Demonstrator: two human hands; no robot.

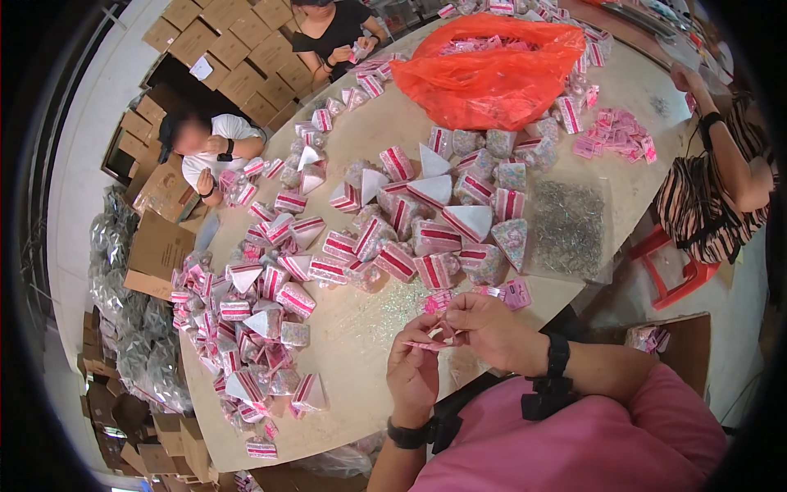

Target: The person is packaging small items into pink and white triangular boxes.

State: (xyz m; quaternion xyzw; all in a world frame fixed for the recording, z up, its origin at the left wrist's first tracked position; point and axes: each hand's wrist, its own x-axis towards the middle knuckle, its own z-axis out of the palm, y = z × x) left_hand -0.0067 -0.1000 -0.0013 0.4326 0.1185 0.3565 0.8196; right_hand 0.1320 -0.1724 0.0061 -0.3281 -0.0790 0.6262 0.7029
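My left hand [414, 373] and my right hand [492, 328] meet over the table's near edge, fingers closed in a pinch. Between them is a small pink card [433, 344], seen mostly edge-on and partly hidden by the fingers. Just beyond my hands lie more pink cards [516, 293]. Past those sits a pile of cake-slice-shaped toys [434, 236], pink and white with a red stripe and speckled, glittery sides. To the right of the pile, a clear shallow tray [604, 246] holds many small thin metal pieces.
A second heap of cake-slice toys [238, 311] covers the table's [352, 394] left side. An open red plastic bag [467, 98] stands at the far side, near a pile of pink cards [616, 135]. Several people sit around. A red stool [680, 275] is at right; cardboard boxes [238, 82] are stacked behind.
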